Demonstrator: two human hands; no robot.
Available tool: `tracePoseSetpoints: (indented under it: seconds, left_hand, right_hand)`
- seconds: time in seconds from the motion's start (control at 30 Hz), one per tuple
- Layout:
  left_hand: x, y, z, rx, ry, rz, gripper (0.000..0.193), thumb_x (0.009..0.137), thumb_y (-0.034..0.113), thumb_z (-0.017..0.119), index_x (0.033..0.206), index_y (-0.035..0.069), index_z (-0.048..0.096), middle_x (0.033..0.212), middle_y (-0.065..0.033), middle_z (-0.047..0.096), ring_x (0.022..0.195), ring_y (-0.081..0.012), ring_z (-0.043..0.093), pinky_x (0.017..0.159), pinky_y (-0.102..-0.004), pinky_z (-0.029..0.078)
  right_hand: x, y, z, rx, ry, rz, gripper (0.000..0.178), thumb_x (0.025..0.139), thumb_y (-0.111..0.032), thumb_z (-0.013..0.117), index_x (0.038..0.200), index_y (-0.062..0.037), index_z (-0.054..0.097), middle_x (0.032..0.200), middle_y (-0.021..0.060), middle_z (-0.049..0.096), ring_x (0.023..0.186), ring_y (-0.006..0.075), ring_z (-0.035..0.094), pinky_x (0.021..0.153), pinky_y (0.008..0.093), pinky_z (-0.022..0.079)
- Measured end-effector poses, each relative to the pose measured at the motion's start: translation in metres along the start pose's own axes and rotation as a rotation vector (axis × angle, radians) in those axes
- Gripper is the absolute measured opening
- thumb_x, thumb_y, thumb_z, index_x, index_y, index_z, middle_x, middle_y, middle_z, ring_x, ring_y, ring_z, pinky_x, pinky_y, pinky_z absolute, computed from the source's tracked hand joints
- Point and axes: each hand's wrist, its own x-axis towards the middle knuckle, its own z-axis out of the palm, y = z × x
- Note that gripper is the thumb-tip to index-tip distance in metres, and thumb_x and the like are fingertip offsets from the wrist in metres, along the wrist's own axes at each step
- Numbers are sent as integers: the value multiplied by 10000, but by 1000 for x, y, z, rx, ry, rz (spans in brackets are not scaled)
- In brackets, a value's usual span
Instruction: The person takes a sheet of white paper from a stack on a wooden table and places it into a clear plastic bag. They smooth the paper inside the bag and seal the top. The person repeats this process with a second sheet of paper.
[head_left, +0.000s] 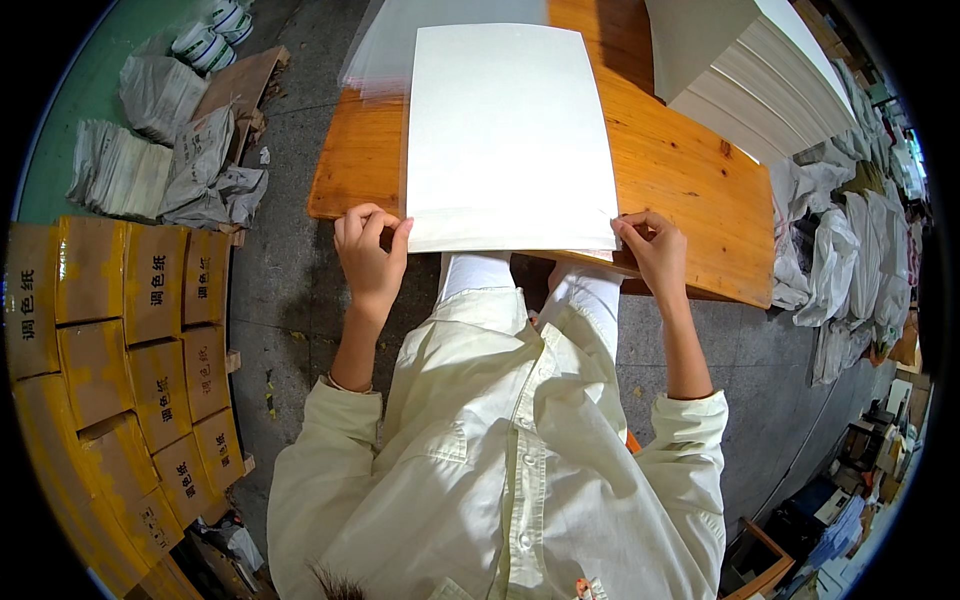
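Observation:
A large white sheet or pad of paper (510,130) lies on the wooden table, its near edge by my lap. A thin clear plastic sleeve (404,170) shows as a narrow margin along its left side. Across the near end runs a slightly wrinkled strip, which looks like the sleeve's folded flap (510,228). My left hand (372,255) is closed at the near left corner, thumb and finger pinching the sleeve's edge. At the near right corner my right hand (655,250) pinches the same edge between thumb and forefinger. How many sheets are inside cannot be told.
Clear plastic sleeves (450,40) lie in a pile at the table's far left. A tall stack of white paper (765,85) stands at the far right of the wooden table (690,200). Taped cardboard boxes (95,375) are piled on the left; wrapped bundles (840,250) lie at right.

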Motion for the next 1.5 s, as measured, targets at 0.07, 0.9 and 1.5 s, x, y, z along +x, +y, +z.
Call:
tracePoseSetpoints:
  seconds: [0.07,0.9,1.5]
  left_hand:
    - [2,7,-2,69,31,-18,157,760,188,695,793,72,594,981,-65,532,940,-276,472,833,-398,361]
    - [-41,18,-37,189,-337,525,740,636,340,798,1284,154,492,1395,-65,404,1320,-272,317,1044,-482,184]
    - [71,29,-63,-354,-197,496,183,885,108,538,1011,88,670,1026,-66,678,1055,-220,602,965,-409,398]
  right_hand:
    - [0,-1,-1,-54,-3,-9,193,763,-122,724,900,4,673,809,114,681,613,142,629,544,248,478]
    - [-37,9,-43,-463,-221,-677,590,646,-256,773,1195,-175,572,1253,3,541,786,175,650,585,288,519]
    - [20,-16,-60,247,8,-429,134,867,-84,598,931,-23,698,1006,68,676,865,104,590,719,217,465]
